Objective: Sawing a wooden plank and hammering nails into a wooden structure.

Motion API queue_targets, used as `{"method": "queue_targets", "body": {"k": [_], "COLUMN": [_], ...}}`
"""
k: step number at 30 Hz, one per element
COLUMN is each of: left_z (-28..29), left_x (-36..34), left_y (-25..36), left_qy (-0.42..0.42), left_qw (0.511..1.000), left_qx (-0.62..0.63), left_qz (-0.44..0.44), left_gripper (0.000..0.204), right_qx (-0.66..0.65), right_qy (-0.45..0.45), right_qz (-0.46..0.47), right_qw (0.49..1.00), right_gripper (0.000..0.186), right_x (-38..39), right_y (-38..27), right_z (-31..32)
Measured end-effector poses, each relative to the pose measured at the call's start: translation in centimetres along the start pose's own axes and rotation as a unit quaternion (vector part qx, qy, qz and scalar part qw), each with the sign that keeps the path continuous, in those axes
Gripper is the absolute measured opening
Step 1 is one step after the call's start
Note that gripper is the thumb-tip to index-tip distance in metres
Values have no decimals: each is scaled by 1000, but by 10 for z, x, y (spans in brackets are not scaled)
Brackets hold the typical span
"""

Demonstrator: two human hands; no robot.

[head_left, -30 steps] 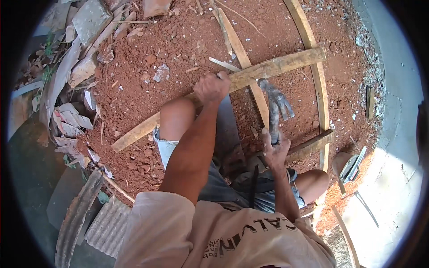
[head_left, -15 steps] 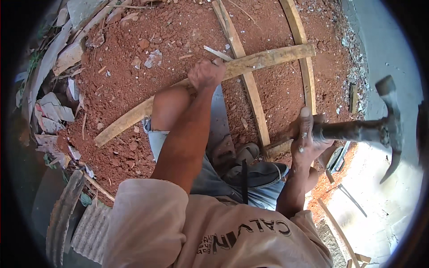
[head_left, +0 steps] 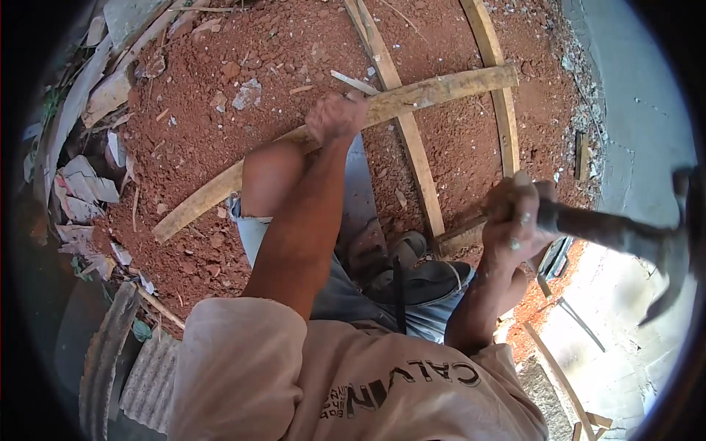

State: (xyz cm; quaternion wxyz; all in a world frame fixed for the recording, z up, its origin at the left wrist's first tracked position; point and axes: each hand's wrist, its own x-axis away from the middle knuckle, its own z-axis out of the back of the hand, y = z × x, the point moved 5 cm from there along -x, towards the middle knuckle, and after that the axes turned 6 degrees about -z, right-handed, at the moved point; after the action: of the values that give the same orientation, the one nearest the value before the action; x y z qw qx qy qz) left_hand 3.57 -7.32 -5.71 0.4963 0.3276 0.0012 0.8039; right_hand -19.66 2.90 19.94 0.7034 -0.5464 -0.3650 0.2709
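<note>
Gripping a long wooden batten [head_left: 463, 83], my left hand [head_left: 334, 117] is closed just left of where it crosses a second batten [head_left: 419, 180]. What looks like a small nail [head_left: 414, 104] stands on the long batten at that crossing. My right hand [head_left: 518, 220] is wrapped round the handle of a claw hammer [head_left: 603, 229], held out to the right, its head at the edge of the picture. Another batten [head_left: 485, 40] crosses under the right end of the long one. A grey flat strip [head_left: 360, 198] lies between my legs, under the long batten.
Red rubble soil [head_left: 191, 110] surrounds the battens. Broken boards and debris [head_left: 88, 191] line the left side, with corrugated sheets [head_left: 147, 378] lower left. A concrete surface [head_left: 636, 140] runs along the right, with loose wood pieces [head_left: 551, 367] near the lower right.
My right hand has moved up and right, swinging the hammer from upright near the middle out to the far right. My left hand still grips the batten. The view has shifted somewhat.
</note>
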Motion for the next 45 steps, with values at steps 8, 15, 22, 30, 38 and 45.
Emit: {"method": "queue_targets", "body": {"k": [8,15,22,30,38,45], "left_z": [15,4,15,-3,23,5], "left_x": [-5,3,1,-2,1,-1], "left_y": [8,-2,0,-6,2,-5], "left_qy": [-34,-5,-28,54,92,-17], "left_qw": [999,1000,999,998,993,999], "left_qx": [34,6,32,13,58,48], "left_qz": [-1,16,-12,-9,-43,6], "left_gripper": [59,55,55,47,46,47], "right_qx": [464,32,436,-74,452,-106], "right_qy": [-28,6,-97,-73,-72,-147], "right_qz": [-130,88,-106,188,-1,190], "right_qw": [876,996,888,977,889,965], "right_gripper": [18,30,15,23,23,34], "right_x": [12,-7,20,-21,11,-15], "right_y": [188,-45,146,-53,166,-119], "right_z": [13,1,-9,6,5,-47]}}
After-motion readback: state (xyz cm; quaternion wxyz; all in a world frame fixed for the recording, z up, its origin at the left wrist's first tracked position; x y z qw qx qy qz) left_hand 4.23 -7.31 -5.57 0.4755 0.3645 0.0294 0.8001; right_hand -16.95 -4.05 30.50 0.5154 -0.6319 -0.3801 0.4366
